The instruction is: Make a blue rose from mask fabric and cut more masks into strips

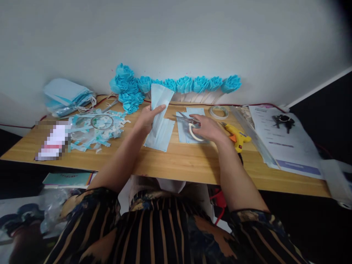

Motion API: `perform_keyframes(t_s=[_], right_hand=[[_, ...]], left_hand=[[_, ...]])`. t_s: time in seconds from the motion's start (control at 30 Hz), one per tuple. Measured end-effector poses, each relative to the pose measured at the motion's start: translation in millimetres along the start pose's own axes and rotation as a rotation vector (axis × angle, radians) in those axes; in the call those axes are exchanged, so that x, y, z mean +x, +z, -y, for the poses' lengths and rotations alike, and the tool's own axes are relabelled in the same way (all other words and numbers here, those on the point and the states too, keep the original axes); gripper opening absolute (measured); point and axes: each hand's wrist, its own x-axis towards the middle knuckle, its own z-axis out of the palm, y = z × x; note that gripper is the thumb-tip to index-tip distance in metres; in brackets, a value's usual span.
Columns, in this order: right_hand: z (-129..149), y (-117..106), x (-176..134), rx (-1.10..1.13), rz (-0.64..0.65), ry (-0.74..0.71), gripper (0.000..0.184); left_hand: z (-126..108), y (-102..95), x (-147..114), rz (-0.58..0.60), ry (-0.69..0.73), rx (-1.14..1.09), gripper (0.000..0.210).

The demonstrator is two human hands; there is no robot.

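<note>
Pinched in my left hand (150,115) is a pale blue face mask sheet (161,97), held up off the table. Beneath it another pleated mask sheet (161,137) lies flat on the wood. My right hand (206,127) is closed around scissors (187,118) with white handles; their blades are parted and point left toward the held sheet, apart from it. Under the scissors more blue mask sheets (183,135) lie on the table, partly covered by my hand. A yellow glue gun (238,137) rests just right of my right wrist.
Blue paper-like flowers (200,84) on sticks line the wall. Left are cut scraps (106,126) and a stack of masks (67,93). A tape roll (219,112) lies behind my right hand. Printed paper (286,143) with keys (283,121) covers the table's (176,168) right side.
</note>
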Motion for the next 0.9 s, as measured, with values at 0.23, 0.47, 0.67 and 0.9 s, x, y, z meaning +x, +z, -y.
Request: perform_keyframes(t_s=[0.23,0.47,0.67,0.9], right_hand=[[-5.3,5.1,0.0,-0.098,-0.25,0.052,0.052],[37.8,27.3,-1.8,0.73,-0.12,-0.177,0.039],[42.6,38.3,-3.5,0.795,-0.173,-0.125,0.044],[43.6,38.9,-5.2,0.726,-0.178,-0.171,0.043]], left_hand=[[10.0,12.8,-8.8,0.051,-0.021,-0.089,0.052],[25.7,32.3,-22.3,0.129,-0.016,-0.159,0.044],[30.2,39.1,-27.4,0.163,-0.026,-0.168,0.048],[19.7,31.0,-22.8,0.045,0.058,-0.185,0.049]])
